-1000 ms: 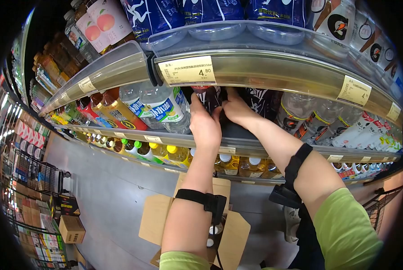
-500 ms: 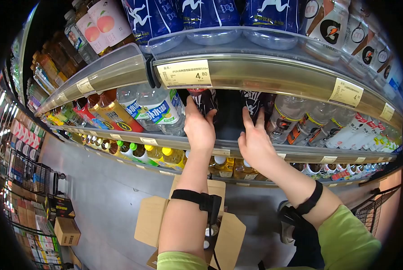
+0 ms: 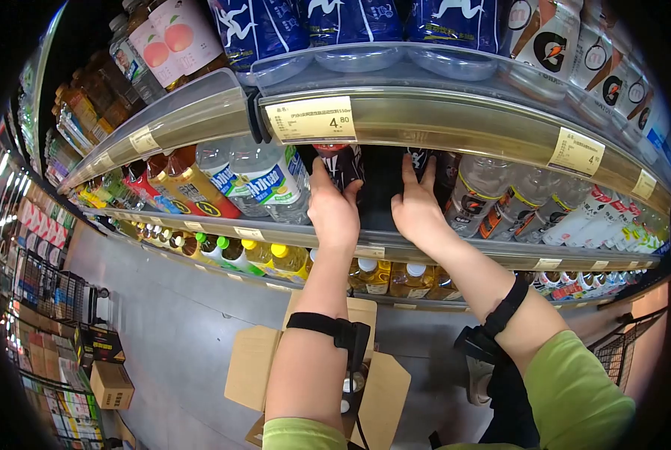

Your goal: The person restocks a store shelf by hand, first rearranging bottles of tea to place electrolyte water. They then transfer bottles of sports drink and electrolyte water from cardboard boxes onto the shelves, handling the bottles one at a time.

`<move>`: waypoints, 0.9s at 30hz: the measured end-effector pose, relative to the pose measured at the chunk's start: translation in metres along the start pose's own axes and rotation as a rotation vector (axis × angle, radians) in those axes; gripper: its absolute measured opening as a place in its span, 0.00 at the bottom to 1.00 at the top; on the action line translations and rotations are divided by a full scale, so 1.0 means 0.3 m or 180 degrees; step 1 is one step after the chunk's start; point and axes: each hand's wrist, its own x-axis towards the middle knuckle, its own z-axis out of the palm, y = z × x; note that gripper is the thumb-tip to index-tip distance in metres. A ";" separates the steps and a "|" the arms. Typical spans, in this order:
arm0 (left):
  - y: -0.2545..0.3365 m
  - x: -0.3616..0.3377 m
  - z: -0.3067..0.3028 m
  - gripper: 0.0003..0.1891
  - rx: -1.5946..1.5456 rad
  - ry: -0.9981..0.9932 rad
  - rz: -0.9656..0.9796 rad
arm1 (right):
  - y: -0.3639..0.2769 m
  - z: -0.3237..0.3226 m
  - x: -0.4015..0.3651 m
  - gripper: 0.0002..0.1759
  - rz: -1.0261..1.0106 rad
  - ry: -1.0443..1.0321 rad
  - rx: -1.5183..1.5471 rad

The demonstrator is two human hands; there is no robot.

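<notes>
On the middle shelf, my left hand (image 3: pixel 334 214) has its finger and thumb around the sides of a dark bottle (image 3: pixel 343 166) with white markings. To the right, my right hand (image 3: pixel 419 208) reaches deeper under the upper shelf edge. Its two stretched, spread fingers touch the front of a second dark bottle (image 3: pixel 419 159). The upper parts of both dark bottles are hidden by the shelf above. Clear bottles with blue and green labels (image 3: pixel 264 184) stand just left of my left hand. Clear sports drink bottles (image 3: pixel 474 195) stand right of my right hand.
A price rail with a yellow tag (image 3: pixel 311 120) overhangs both hands. Blue-labelled bottles (image 3: pixel 365 22) stand on the shelf above, and yellow-capped bottles (image 3: pixel 286 259) below. An open cardboard box (image 3: pixel 388 390) holding bottles is on the floor beneath my arms. A wire cart (image 3: pixel 46 285) stands left.
My right hand has moved deeper into the shelf, and the bottle at its fingertips sits farther back. My left hand stays around its bottle with hardly any movement.
</notes>
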 end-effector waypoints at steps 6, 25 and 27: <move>-0.019 0.016 0.023 0.37 -0.0266 -0.0068 0.0083 | 0.038 -0.029 -0.114 0.37 -0.0841 -0.0065 -0.0562; 0.159 -0.020 -0.134 0.26 -0.1400 -0.1908 -0.1304 | 0.095 -0.046 -0.164 0.26 -0.1470 -0.0233 0.0150; 0.188 -0.105 -0.311 0.23 -0.1989 -0.1947 -0.1734 | 0.095 -0.046 -0.176 0.25 -0.1550 -0.0144 0.0198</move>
